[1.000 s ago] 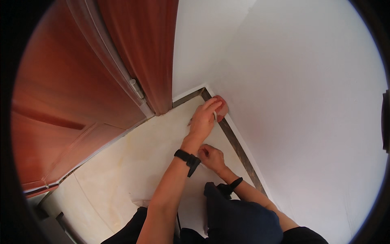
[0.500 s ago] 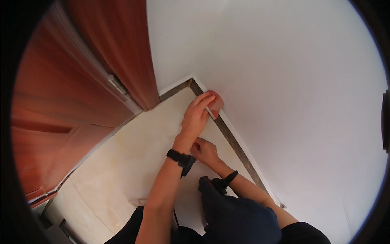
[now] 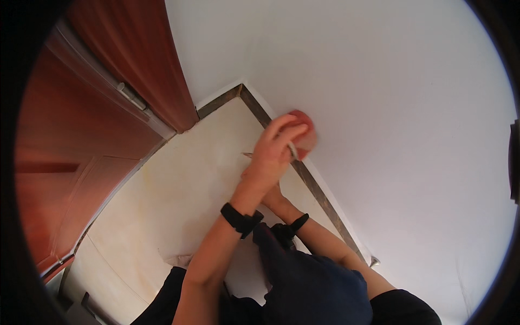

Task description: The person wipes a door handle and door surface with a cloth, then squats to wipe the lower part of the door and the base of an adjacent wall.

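Note:
Against the foot of the white wall, my left hand (image 3: 273, 149) grips a red, rounded thing (image 3: 307, 132) with a pale edge, its fingers spread over its near side. Blur keeps me from telling its kind. Beneath my left wrist lies most of my right hand (image 3: 273, 197), its fingers hidden. A thin, pale, pointed tip (image 3: 247, 155) pokes out to the left of my hands; what it belongs to is covered. The dark skirting strip (image 3: 319, 195) runs along the floor right beside both hands.
A reddish-brown wooden door (image 3: 86, 130) with a metal hinge (image 3: 131, 96) stands at the left. The white wall (image 3: 390, 119) rises on the right, with a small metal doorstop (image 3: 374, 262) low on it. Pale tiles (image 3: 179, 189) cover the floor.
My left hand and the red thing have shifted a little right, and the hand looks more lifted. My right hand has slid under the left one. A pale tip now shows.

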Demonstrator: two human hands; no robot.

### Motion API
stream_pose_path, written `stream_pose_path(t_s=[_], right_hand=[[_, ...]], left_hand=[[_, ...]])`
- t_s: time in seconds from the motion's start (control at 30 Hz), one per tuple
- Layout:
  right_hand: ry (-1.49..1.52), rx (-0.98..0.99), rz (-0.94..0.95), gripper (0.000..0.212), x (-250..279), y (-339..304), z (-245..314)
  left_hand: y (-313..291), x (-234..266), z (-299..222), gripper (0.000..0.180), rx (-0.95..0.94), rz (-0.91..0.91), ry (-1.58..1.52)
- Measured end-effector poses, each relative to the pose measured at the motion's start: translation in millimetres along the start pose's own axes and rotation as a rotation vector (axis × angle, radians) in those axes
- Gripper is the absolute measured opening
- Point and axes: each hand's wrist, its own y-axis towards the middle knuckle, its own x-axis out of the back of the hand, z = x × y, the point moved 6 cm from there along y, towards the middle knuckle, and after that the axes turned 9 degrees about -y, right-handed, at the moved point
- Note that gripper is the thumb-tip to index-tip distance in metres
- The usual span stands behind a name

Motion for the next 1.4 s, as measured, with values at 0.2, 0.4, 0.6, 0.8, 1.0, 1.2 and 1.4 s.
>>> stream_pose_path(t_s=[0.2,0.4,0.6,0.8,1.0,1.2,1.4], right_hand=[[0.043,0.071,-0.091,0.006,14,5,14],[0.199,0.045,-0.101,0.008,17,19,24],[0.137,0.071,-0.053,0.008,18,13,22],[0.137,0.095,-0.101,0.007,21,12,33],[0.154,0.021,-0.010,0.007,16,9,24],[0.165,0.035,0.002,0.009,26,14,23],[0.142,-0.135,0.245,0.030,17,11,13]], left_hand=[[-27,-16,40,0.048,0.048,0.083,0.212],[-11,-19,3,0.046,0.060,-0.129,0.065],[-25,-23,31,0.046,0.088,-0.052,0.158],[-15,-26,4,0.054,-0.001,-0.082,0.344],[-12,-27,-4,0.058,-0.034,-0.079,0.328],[-26,-42,22,0.051,0.013,0.000,0.377],[-22,61,34,0.041,0.244,-0.126,0.342]])
